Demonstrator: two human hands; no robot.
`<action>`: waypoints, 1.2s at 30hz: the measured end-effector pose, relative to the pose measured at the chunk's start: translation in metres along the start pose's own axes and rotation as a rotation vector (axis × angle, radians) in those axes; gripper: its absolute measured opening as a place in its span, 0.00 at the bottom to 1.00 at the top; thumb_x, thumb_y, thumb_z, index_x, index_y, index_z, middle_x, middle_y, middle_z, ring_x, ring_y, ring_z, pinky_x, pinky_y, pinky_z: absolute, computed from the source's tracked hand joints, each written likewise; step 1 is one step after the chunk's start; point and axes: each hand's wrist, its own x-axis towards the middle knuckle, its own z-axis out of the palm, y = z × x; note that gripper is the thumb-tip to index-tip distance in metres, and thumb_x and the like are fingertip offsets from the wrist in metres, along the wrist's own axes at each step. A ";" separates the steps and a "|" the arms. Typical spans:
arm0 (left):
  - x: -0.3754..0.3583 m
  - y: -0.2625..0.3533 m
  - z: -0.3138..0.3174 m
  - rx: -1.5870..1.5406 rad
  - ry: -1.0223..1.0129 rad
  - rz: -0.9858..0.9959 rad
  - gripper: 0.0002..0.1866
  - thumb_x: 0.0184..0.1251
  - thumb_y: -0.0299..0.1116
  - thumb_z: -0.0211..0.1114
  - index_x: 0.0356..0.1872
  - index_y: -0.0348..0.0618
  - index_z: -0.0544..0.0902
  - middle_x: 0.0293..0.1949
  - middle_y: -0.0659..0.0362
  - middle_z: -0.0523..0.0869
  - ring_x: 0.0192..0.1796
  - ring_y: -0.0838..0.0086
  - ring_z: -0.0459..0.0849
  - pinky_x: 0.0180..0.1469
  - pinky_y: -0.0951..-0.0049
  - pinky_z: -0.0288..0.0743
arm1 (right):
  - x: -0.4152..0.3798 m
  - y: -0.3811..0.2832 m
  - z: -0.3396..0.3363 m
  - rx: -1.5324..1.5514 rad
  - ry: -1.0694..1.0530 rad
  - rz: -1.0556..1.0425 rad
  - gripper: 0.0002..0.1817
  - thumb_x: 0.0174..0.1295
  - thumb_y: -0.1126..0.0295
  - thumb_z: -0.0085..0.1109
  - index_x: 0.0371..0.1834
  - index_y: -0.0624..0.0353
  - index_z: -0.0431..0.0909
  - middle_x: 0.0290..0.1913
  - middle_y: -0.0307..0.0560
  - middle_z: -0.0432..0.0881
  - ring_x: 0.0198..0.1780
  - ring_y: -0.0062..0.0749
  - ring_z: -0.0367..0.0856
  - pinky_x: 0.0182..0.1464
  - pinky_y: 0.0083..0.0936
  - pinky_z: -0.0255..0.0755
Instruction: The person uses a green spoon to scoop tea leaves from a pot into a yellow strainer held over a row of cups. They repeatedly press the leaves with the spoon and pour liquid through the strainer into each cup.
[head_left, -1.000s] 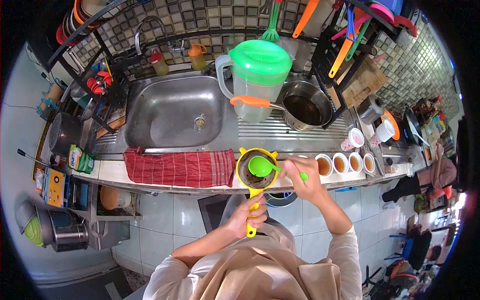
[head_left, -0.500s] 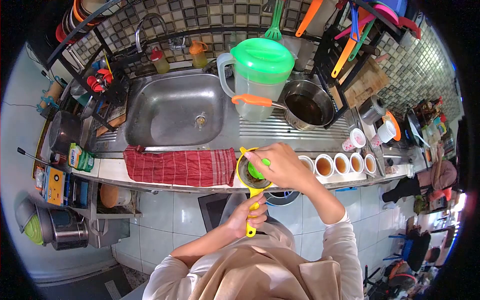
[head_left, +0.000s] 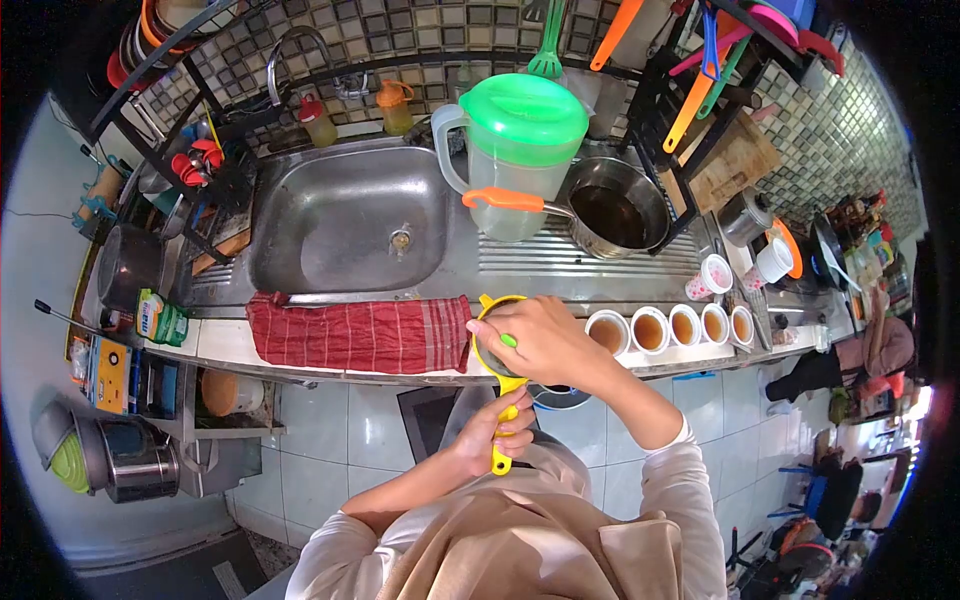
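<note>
My left hand (head_left: pixel 488 436) is wrapped round the handle of a yellow strainer (head_left: pixel 502 464), whose round bowl sits at the counter's front edge. Over that bowl, my right hand (head_left: pixel 548 345) has its fingers closed on a small green scoop (head_left: pixel 509 341). The hand covers most of the scoop and much of the strainer's inside. Just right of it, several white cups (head_left: pixel 650 331) of brown liquid stand in a row. A red checked cloth (head_left: pixel 355 335) lies to the left of the strainer.
Behind my hands stands a clear pitcher with a green lid (head_left: pixel 525 115). Beside it, a metal saucepan (head_left: pixel 615 210) holds dark liquid, its orange handle (head_left: pixel 503 200) crossing before the pitcher. The sink (head_left: pixel 345 225) is at left. Two patterned cups (head_left: pixel 709 277) stand at right.
My right hand has shifted slightly left and lower over the strainer and turned, so less of the green scoop shows. My left hand keeps its hold on the strainer.
</note>
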 end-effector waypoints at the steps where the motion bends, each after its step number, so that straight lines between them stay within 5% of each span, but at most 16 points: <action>1: 0.000 0.000 -0.001 0.014 0.001 0.002 0.14 0.64 0.46 0.48 0.22 0.54 0.64 0.12 0.71 0.56 0.12 0.86 0.52 0.14 0.85 0.45 | 0.000 0.001 0.002 0.001 0.002 0.001 0.23 0.61 0.57 0.40 0.16 0.61 0.73 0.19 0.53 0.75 0.23 0.50 0.72 0.27 0.38 0.66; 12: -0.002 0.002 0.004 0.022 0.034 0.003 0.13 0.64 0.45 0.48 0.22 0.54 0.64 0.12 0.71 0.56 0.12 0.86 0.52 0.14 0.86 0.46 | -0.002 0.000 -0.009 -0.003 0.038 0.032 0.22 0.61 0.58 0.42 0.16 0.60 0.75 0.18 0.50 0.75 0.21 0.49 0.73 0.28 0.39 0.66; 21: -0.001 0.000 -0.002 0.007 -0.007 0.010 0.13 0.63 0.47 0.49 0.24 0.54 0.64 0.12 0.72 0.55 0.11 0.87 0.51 0.13 0.86 0.45 | -0.043 0.011 -0.018 -0.180 0.197 -0.337 0.09 0.50 0.67 0.55 0.17 0.56 0.72 0.17 0.39 0.70 0.16 0.32 0.69 0.18 0.27 0.61; 36: -0.002 0.000 0.001 0.024 0.011 0.007 0.13 0.64 0.46 0.47 0.25 0.53 0.63 0.12 0.72 0.55 0.11 0.87 0.51 0.13 0.85 0.44 | -0.066 0.010 0.004 -0.008 0.337 -0.316 0.06 0.50 0.71 0.54 0.19 0.59 0.74 0.18 0.42 0.70 0.15 0.35 0.67 0.17 0.27 0.60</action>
